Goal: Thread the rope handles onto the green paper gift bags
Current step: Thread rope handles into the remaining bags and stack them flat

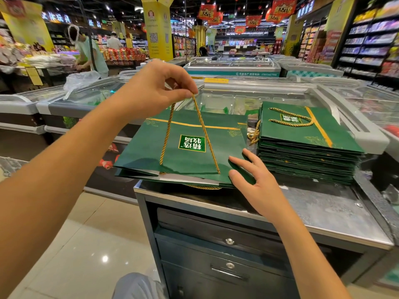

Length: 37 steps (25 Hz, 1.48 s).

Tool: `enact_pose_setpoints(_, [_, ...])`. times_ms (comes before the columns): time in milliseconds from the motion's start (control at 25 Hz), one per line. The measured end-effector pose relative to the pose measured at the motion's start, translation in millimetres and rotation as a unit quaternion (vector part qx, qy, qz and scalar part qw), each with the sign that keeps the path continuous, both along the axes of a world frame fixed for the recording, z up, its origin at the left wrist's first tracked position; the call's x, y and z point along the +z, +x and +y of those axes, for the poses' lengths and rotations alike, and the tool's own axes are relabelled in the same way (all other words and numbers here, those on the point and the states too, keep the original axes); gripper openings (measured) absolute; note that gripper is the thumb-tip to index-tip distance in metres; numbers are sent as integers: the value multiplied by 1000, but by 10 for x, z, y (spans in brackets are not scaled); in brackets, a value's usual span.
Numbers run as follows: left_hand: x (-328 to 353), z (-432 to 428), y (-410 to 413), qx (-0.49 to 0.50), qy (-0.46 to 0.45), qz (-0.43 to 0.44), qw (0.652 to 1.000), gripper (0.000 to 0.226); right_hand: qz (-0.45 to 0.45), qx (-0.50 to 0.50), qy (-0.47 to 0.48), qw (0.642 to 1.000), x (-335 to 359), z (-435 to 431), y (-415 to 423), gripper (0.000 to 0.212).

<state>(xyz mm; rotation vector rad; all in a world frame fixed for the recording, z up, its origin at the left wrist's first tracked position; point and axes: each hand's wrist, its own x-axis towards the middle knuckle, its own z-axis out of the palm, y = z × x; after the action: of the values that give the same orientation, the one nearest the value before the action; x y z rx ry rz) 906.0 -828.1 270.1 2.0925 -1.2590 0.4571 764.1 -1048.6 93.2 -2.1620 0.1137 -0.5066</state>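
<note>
At centre frame the left hand [155, 89] pinches the gold rope [205, 134] and lifts its loop, seemingly to pull it snug through the green bag [151, 147], while the right hand [252, 175], fingers spread, pins the bag's near corner to the counter [323, 210].

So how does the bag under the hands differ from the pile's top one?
The near bag has its rope handle pinched up by the left hand; the pile-top bag has its handle lying flat. The near bag sits low under the right hand; the pile-top bag crowns a tall stack. Both are green with gold rope.
</note>
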Motion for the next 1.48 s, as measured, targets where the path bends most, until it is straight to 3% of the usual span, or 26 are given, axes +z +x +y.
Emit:
enact_pose_setpoints(240, [65, -73, -23, -15, -18, -75, 997, 13, 5, 1, 0, 1000, -1, -1, -1, 42])
enact_pose_setpoints(640, [196, -224, -88, -41, -56, -90, 994, 28, -4, 2, 2, 1000, -2, -6, -5, 42])
enact_pose_setpoints(840, [-21, -237, 10, -18, -33, -43, 998, 22, -3, 0, -10, 1000, -12, -3, -1, 43])
enact_pose_setpoints(1000, [-474, -31, 183, 20, 7, 71, 997, 27, -17, -8, -24, 1000, -36, 3, -8, 42])
enact_pose_setpoints(1160, [-944, 487, 250, 126, -22, 124, 984, 30, -62, -44, -37, 996, -85, 18, 11, 39])
enact_pose_setpoints(1280, [-1233, 810, 155, 197, -115, 232, 946, 38, -130, -97, -92, 982, -83, 44, 26, 35])
enact_pose_setpoints(1360, [-1366, 903, 48, 207, -214, 345, 890, 39, -182, -115, -186, 959, -31, 103, 47, 37])
enact_pose_setpoints(1480, [-1443, 876, -115, 145, -314, 470, 812, 31, -196, -40, -251, 947, 218, 353, 110, 42])
